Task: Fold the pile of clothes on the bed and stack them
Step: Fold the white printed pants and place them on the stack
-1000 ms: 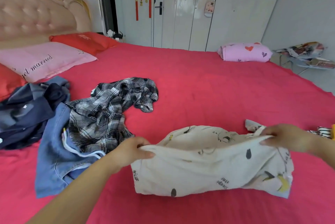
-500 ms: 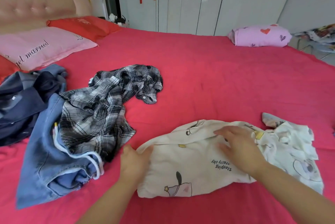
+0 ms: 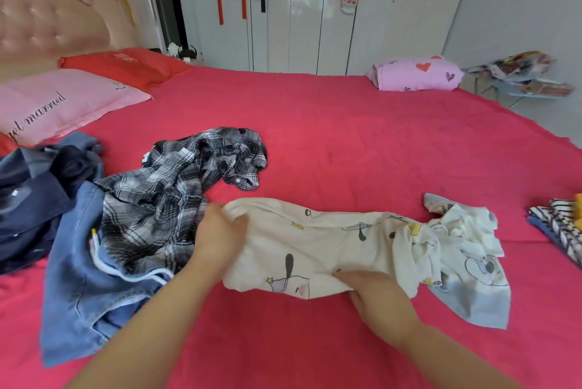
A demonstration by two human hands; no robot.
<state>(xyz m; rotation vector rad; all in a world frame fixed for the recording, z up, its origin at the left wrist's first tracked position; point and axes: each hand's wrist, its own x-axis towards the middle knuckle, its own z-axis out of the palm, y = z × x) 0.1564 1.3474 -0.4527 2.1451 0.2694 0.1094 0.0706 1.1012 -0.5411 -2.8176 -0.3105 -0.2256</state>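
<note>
A cream cartoon-print garment (image 3: 330, 247) lies stretched across the red bed (image 3: 346, 136), with its right end bunched up. My left hand (image 3: 220, 237) grips its left end, thumb on top of the cloth. Over the near hem, my right hand (image 3: 378, 297) presses flat with its fingers pointing left. To the left lies the unfolded pile: a black-and-white plaid shirt (image 3: 176, 187), blue jeans (image 3: 78, 278) and a navy garment (image 3: 28, 193).
Folded striped clothes (image 3: 557, 228) sit at the bed's right edge. A pink pillow (image 3: 56, 105) and a red pillow (image 3: 126, 66) lie by the headboard. A pink heart-print pillow (image 3: 415, 73) rests at the far side, before white wardrobe doors.
The cream garment, held up a second ago, now lies on the bed. My right hand slid from its middle to the near hem. My left hand took hold of the left end.
</note>
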